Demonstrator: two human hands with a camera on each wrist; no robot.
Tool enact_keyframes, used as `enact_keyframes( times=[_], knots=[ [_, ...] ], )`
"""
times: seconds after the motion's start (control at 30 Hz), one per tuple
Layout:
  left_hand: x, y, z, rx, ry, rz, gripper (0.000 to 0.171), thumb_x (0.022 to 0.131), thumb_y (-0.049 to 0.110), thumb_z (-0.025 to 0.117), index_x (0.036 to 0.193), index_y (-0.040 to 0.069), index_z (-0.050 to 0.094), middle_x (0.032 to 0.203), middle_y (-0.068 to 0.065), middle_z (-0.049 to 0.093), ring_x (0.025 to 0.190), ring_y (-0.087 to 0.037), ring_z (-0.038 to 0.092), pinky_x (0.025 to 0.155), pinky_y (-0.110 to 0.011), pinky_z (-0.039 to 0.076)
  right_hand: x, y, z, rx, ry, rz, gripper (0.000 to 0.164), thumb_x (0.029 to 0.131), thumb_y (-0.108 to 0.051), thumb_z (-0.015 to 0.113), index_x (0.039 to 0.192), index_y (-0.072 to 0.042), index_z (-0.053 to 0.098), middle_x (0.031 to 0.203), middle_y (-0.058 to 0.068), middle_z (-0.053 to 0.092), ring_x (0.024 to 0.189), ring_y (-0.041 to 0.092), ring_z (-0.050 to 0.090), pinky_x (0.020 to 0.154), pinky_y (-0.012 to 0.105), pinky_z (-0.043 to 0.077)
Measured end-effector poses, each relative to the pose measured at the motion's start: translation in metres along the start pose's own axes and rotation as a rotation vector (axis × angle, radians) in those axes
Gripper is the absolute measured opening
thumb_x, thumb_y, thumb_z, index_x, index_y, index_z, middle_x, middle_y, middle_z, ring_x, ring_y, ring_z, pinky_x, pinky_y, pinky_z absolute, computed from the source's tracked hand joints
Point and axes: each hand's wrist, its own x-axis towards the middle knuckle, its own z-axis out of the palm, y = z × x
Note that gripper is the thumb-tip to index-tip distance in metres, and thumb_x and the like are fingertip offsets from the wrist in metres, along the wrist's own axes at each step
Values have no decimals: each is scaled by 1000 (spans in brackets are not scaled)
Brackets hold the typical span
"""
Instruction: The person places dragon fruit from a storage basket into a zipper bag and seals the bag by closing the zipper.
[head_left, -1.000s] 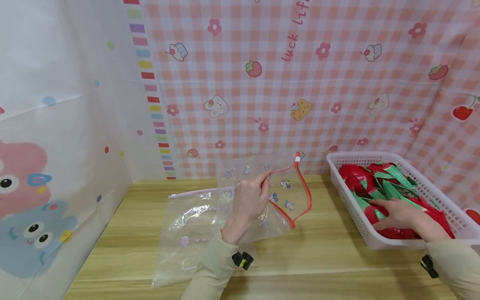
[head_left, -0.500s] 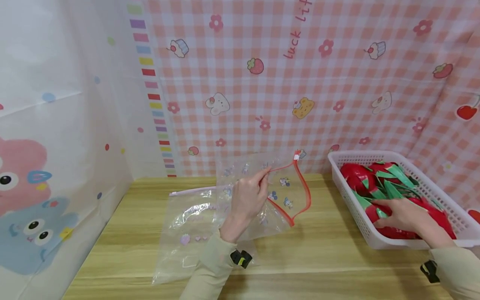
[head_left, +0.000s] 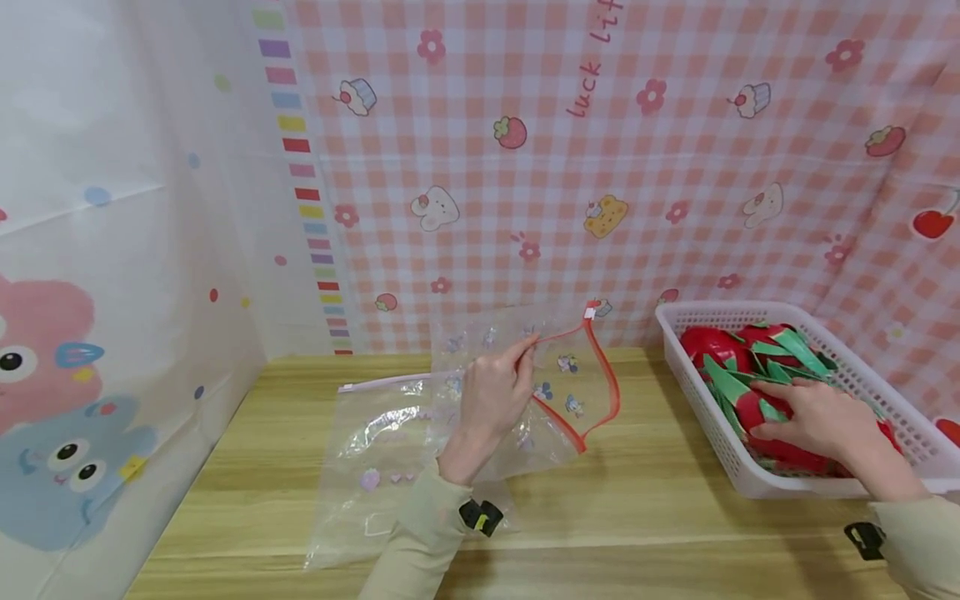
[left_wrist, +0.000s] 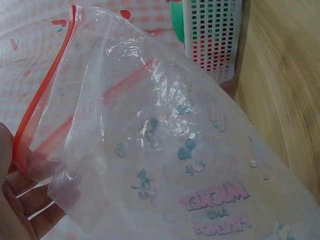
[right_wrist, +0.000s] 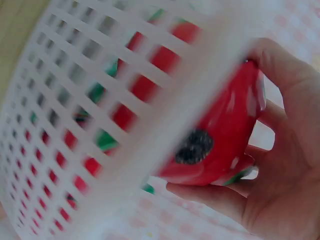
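Note:
My left hand (head_left: 491, 400) pinches the edge of a clear slider zip bag (head_left: 577, 375) with a red zip and cartoon figures. Its mouth gapes toward the right. In the left wrist view the fingers lie at the red zip, with the bag (left_wrist: 165, 145) spread out before them. My right hand (head_left: 825, 425) grips a toy dragon fruit (head_left: 750, 410), red with green leaf tips, at the white basket (head_left: 701, 417). The right wrist view has thumb and fingers curled round the dragon fruit (right_wrist: 225, 125) at the basket's rim; its dark round end shows.
Several more dragon fruits (head_left: 708, 346) lie in the basket, partly hidden by the right hand. Another clear zip bag (head_left: 367, 508) with a lilac zip lies flat on the wooden table (head_left: 637, 533), partly under the left arm. A checked cloth (head_left: 480, 183) hangs behind.
My right hand has raised the dragon fruit a little within the basket, and its leaves now stand higher. The left hand and its bag have hardly moved.

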Motion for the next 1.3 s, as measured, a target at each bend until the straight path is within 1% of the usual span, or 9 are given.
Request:
enact_keyframes(
  times=[0.13,0.27,0.37,0.57,0.7,0.93,1.1,1.2,1.3],
  knots=[
    [0,0,-1,-9,2,-2,24,94,10,54,110,2,70,44,0,50,35,5,16,32,-10,15,-1,-3,-11,-30,105,13,81,73,-59,70,133,-9,51,126,43,45,99,59,52,58,58,48],
    [0,-1,0,-17,-8,-15,24,94,10,53,110,2,70,45,-1,50,35,4,18,33,-9,15,-4,-7,-17,-39,233,28,78,72,-58,72,131,-10,52,129,42,43,98,59,53,64,61,48],
    [0,-1,0,-14,-6,-21,24,94,10,53,110,2,70,45,0,50,35,4,18,33,-9,15,-6,-11,-20,-26,309,45,79,71,-58,73,131,-11,53,131,34,46,92,57,54,57,57,47],
    [1,-1,0,-10,-2,-34,24,94,10,53,110,2,70,44,0,48,35,3,18,33,-9,14,-14,-24,-24,0,445,44,77,71,-56,75,132,-15,53,115,23,48,65,37,50,39,34,33],
    [1,0,-1,-16,-2,-45,24,94,10,53,109,2,70,45,0,48,35,2,19,33,-9,15,-19,-34,-28,10,530,8,76,69,-53,76,133,-19,53,116,22,50,62,35,48,39,30,29],
    [2,-1,-1,-13,26,-73,24,93,9,53,108,3,71,46,-1,51,35,2,20,33,-10,15,-21,-52,-36,21,667,-122,75,60,-48,83,126,-22,60,94,10,56,62,22,47,44,24,26],
    [2,0,-2,-25,43,-85,24,93,10,54,108,3,71,47,-1,52,35,2,21,33,-11,16,-25,-66,-42,70,637,-124,75,61,-50,82,129,-28,59,113,13,61,81,34,58,43,27,30],
    [1,-1,-1,-30,55,-89,24,93,10,54,109,3,71,45,-1,50,35,2,21,33,-11,16,-27,-74,-46,104,596,-98,75,63,-54,80,131,-32,56,125,20,58,97,43,57,42,33,34],
    [1,-1,-1,-38,67,-93,24,93,9,53,109,2,70,45,0,48,35,3,20,33,-11,16,-28,-81,-47,137,578,-115,74,64,-53,80,131,-32,57,126,22,58,99,42,56,44,35,37]
  ],
)
